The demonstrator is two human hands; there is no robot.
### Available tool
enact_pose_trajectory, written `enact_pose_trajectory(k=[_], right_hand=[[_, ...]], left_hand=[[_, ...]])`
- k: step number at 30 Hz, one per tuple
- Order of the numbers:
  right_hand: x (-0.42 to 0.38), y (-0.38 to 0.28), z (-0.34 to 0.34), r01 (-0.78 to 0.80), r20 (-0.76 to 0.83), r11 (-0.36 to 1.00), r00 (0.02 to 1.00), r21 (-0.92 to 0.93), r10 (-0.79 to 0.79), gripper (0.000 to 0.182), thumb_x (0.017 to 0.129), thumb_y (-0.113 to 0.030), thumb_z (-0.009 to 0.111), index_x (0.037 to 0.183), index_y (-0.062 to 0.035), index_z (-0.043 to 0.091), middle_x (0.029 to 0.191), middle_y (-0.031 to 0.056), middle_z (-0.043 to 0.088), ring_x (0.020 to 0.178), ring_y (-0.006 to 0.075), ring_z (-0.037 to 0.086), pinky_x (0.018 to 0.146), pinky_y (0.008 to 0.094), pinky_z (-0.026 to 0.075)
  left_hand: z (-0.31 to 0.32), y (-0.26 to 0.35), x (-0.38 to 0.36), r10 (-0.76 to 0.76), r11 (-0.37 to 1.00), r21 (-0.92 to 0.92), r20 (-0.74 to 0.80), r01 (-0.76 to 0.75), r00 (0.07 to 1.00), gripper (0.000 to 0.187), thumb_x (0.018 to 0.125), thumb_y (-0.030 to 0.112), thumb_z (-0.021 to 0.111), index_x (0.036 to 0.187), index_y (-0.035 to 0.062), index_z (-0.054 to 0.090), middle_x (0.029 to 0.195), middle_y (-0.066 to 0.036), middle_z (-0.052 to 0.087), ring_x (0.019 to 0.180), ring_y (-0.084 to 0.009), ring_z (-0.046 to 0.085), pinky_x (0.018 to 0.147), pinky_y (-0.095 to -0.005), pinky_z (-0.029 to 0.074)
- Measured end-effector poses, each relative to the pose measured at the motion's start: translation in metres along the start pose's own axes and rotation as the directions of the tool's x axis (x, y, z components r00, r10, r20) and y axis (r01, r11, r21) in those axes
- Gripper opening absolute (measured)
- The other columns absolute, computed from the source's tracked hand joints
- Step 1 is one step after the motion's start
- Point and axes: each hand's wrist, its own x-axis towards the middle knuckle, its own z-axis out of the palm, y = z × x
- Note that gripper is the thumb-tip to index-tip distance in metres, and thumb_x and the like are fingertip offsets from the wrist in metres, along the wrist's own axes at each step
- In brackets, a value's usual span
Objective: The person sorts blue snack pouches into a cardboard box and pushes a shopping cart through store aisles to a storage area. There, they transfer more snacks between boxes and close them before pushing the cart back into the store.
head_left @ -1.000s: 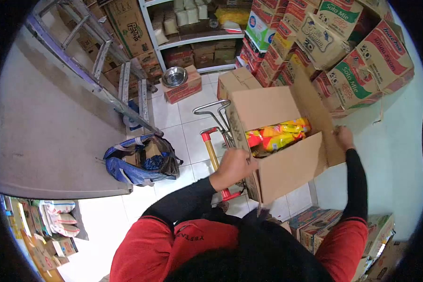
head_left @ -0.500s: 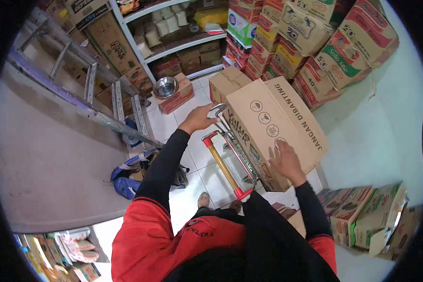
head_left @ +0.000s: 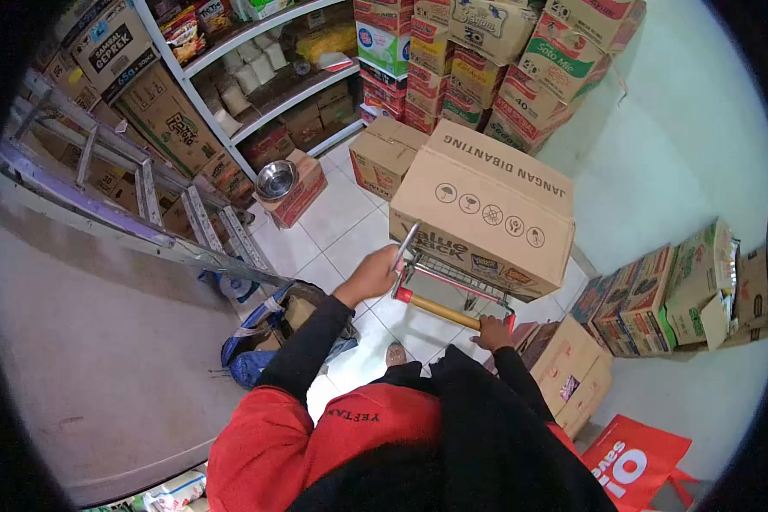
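A shopping trolley with a yellow handle (head_left: 442, 311) and red end pieces is in front of me. My left hand (head_left: 372, 277) is closed around a curved metal bar (head_left: 408, 242) just above the handle's left end. At the other end, the fingers of my right hand (head_left: 491, 334) wrap around the handle near its red end piece. A large sealed cardboard box (head_left: 495, 200), printed "Jangan dibanting" and "Value Pack", sits over the trolley and hides most of its basket.
A smaller carton (head_left: 387, 154) stands beyond the box. Left are a metal bowl (head_left: 276, 180) on a carton, a ladder (head_left: 145, 196) and a blue bag (head_left: 252, 363). Stacked cartons (head_left: 486, 64) stand beside shelves (head_left: 269, 107). Right are an open carton (head_left: 572, 375) and a red bag (head_left: 636, 461).
My right hand has left the top of the large box and now grips the handle. Trolley and box have turned in view, and my left hand has closed around the metal bar.
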Motion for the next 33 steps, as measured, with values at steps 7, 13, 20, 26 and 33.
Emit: enact_pose_trajectory(k=[7,13,20,26,33], right_hand=[[-0.073,-0.019,0.071,0.071,-0.036,0.994,0.997,-0.085,-0.075,0.036,0.07,-0.031,0.066,0.097,-0.0113,0.053,0.094,0.0125,0.058,0.09,0.0321,0.056,0.071,0.0421,0.048],[-0.176,-0.096,0.132,0.159,-0.164,0.987,0.974,-0.014,-0.159,0.03,0.076,-0.027,0.059,0.093,-0.0052,0.049,0.079,0.0158,0.061,0.074,0.0318,0.06,0.067,0.0416,0.048],[-0.288,-0.178,0.194,0.112,-0.218,0.993,0.969,-0.027,-0.116,0.049,0.075,-0.049,0.058,0.094,-0.0058,0.044,0.073,0.0149,0.06,0.069,0.0323,0.061,0.061,0.0441,0.047],[-0.378,-0.232,0.241,0.067,-0.293,0.996,0.953,-0.058,-0.081,0.047,0.073,-0.045,0.062,0.096,-0.0076,0.045,0.071,0.0131,0.06,0.066,0.031,0.06,0.059,0.0452,0.046],[-0.464,-0.259,0.303,0.038,-0.209,0.998,0.978,0.051,-0.027,0.049,0.074,-0.047,0.061,0.095,-0.0073,0.042,0.073,0.0124,0.059,0.07,0.0306,0.06,0.071,0.0498,0.042]], left_hand=[[0.011,0.072,-0.138,0.105,0.969,0.247,-0.306,-0.028,0.946,0.036,0.068,0.0,0.054,0.103,0.0029,0.048,0.1,-0.018,0.05,0.088,-0.0338,0.051,0.078,-0.0401,0.041],[0.013,0.182,-0.284,0.25,0.947,-0.286,0.366,-0.147,0.896,0.064,0.072,0.009,0.062,0.131,0.0184,0.038,0.076,-0.012,0.057,0.069,-0.0261,0.056,0.062,-0.0377,0.044],[0.1,0.182,-0.413,0.626,0.677,-0.722,0.461,-0.145,0.629,0.013,0.084,0.01,0.051,0.092,-0.0003,0.052,0.066,-0.015,0.051,0.061,-0.0287,0.051,0.06,-0.0351,0.04],[0.052,0.164,-0.536,0.23,0.811,-0.547,0.626,0.209,0.745,0.014,0.09,0.016,0.047,0.083,0.003,0.048,0.061,-0.002,0.045,0.057,-0.0082,0.046,0.054,-0.0259,0.037],[0.051,0.18,-0.708,-0.053,0.675,-0.526,0.665,0.518,0.745,0.01,0.087,0.012,0.052,0.085,0.0027,0.05,0.081,-0.002,0.051,0.074,-0.007,0.047,0.063,-0.0231,0.038]])
